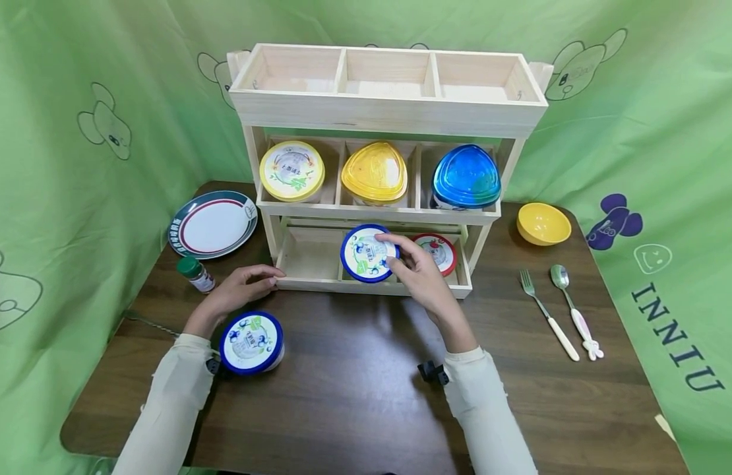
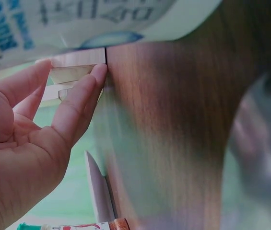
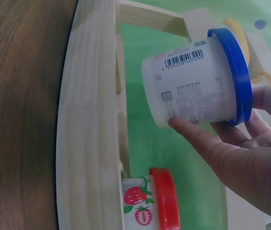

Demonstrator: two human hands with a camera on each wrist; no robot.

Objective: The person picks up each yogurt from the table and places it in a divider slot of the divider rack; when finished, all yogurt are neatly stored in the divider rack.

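My right hand [image 1: 422, 267] grips a tub with a blue lid and blueberry pictures [image 1: 364, 258], tilted over the middle of the wooden rack's bottom tier. In the right wrist view the tub's barcode side [image 3: 188, 81] faces the camera, a fingertip at its base. My left hand [image 1: 244, 288] reaches to the left front corner of the rack [image 1: 318, 285], fairly straight fingers touching the wood. Beside the left wrist stands another blue-lidded tub [image 1: 251, 343]. A red-lidded strawberry tub [image 1: 435, 254] sits in the bottom tier's right compartment, partly behind my right hand.
The middle tier holds a round yellow-lidded tub [image 1: 291, 171], a yellow triangular-lidded one [image 1: 374, 173] and a blue triangular-lidded one [image 1: 467, 177]. Leftward are a plate [image 1: 214, 225] and green-capped bottle [image 1: 196, 275]; rightward a yellow bowl [image 1: 543, 224], fork [image 1: 547, 315] and spoon [image 1: 576, 311].
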